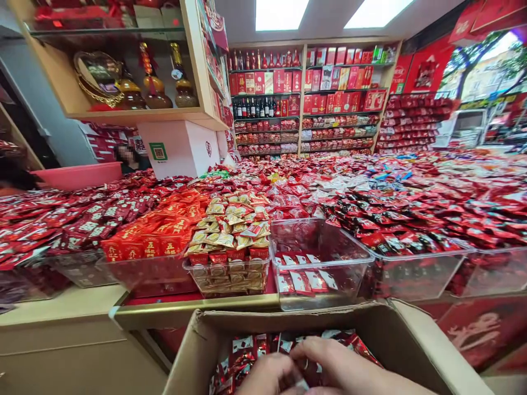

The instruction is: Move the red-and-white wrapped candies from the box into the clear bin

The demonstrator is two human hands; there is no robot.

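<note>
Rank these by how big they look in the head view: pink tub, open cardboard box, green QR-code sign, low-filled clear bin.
Largest to smallest:
1. Cardboard box
2. Low-filled clear bin
3. Pink tub
4. Green QR-code sign

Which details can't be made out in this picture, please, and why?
- Head view: what the left hand and right hand grip, if anything; their fingers hide it.
- Head view: the near side of the cardboard box; cut off by the bottom edge.
- Head view: the box's floor; packets cover it.
- Head view: dark bottles' labels; too small.
</note>
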